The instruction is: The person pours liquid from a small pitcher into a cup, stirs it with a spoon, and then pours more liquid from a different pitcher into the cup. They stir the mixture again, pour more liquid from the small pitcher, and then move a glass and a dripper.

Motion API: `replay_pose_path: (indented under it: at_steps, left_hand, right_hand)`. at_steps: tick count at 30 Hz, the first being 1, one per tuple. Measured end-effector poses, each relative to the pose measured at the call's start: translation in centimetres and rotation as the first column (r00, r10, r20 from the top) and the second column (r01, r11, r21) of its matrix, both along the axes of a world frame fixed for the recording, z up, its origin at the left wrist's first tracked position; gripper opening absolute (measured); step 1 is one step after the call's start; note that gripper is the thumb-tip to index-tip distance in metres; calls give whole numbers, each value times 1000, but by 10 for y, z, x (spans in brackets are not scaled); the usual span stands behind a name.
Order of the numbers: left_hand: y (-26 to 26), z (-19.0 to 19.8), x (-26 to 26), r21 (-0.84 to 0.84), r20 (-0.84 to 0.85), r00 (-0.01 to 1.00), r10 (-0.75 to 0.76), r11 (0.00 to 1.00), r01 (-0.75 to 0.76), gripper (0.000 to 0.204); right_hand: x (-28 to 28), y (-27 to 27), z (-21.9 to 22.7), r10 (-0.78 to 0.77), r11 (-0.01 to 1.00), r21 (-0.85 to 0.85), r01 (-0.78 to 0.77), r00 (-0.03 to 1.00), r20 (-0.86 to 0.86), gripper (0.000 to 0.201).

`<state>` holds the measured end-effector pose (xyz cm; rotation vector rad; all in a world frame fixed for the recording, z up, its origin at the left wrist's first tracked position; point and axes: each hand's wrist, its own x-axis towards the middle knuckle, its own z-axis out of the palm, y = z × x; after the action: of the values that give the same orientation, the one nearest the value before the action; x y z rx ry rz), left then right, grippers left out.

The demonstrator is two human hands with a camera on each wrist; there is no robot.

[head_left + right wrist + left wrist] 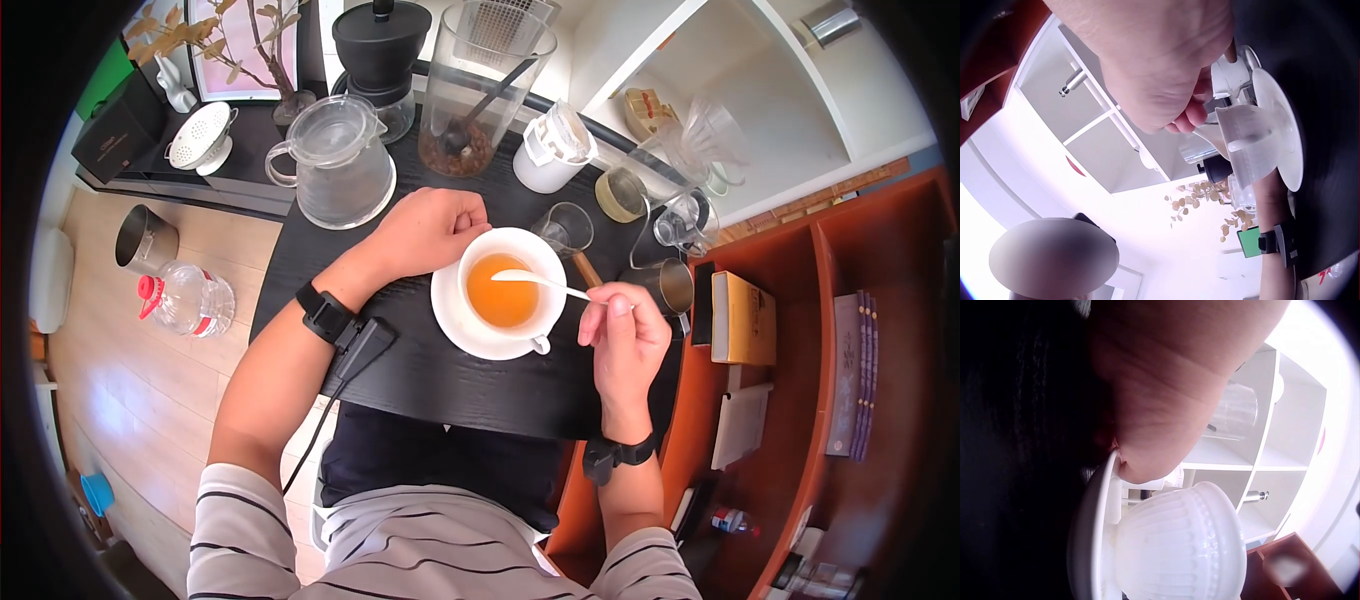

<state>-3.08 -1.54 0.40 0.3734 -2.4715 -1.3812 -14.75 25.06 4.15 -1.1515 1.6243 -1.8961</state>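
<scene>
A white cup [549, 265] of amber liquid [500, 302] stands on a white saucer [446, 305], its handle pointing toward the person. My left hand [425, 232] lies at the saucer's far left side, fingers curled. In the left wrist view, that hand pinches the rim of the saucer [1087, 540] beside the ribbed cup [1179, 544]. With thumb and fingers, my right hand [627, 340] holds a white spoon [520, 277] by its handle; its bowl end is over the liquid. From the right wrist, the hand [1166, 75] hides most of the spoon.
Behind the left hand is a lidded glass server [345, 165]. A tall glass container [480, 110] and a white mug with a drip bag [550, 155] stand farther back. Close to the cup's far right are a small glass [565, 226] and a metal pitcher [665, 285]. A wooden shelf [800, 300] borders the right.
</scene>
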Motion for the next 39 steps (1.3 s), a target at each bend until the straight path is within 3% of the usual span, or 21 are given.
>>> replay_pose_path:
  at_steps: [2, 11, 14, 18, 25, 34, 39]
  left_hand:
    - [-1, -1, 0, -13, 9, 1000, 8, 1000, -8, 21]
    - [-1, -1, 0, -33, 5, 1000, 5, 999, -5, 19]
    - [-2, -4, -1, -30, -4, 1000, 3, 1000, -3, 19]
    - [-1, -3, -1, -16, -5, 1000, 5, 1000, -5, 18]
    - [-1, 0, -1, -20, 19, 1000, 7, 1000, -6, 18]
    - [0, -1, 0, 10, 40, 999, 2, 1000, -2, 16]
    - [-1, 0, -1, -9, 58, 998, -8, 1000, 9, 16]
  right_hand:
    - [11, 8, -7, -80, 997, 20, 81, 997, -14, 24]
    - [31, 31, -35, -172, 983, -50, 175, 983, 63, 23]
    - [31, 37, -39, -176, 978, -88, 189, 975, 136, 23]
    - [25, 54, -44, -290, 916, -205, 344, 923, 252, 24]
    - [19, 72, -48, -425, 879, -104, 466, 862, 275, 21]
    - [25, 65, -44, -417, 906, 143, 398, 895, 156, 22]
    - [25, 63, -42, -414, 902, 196, 385, 900, 137, 22]
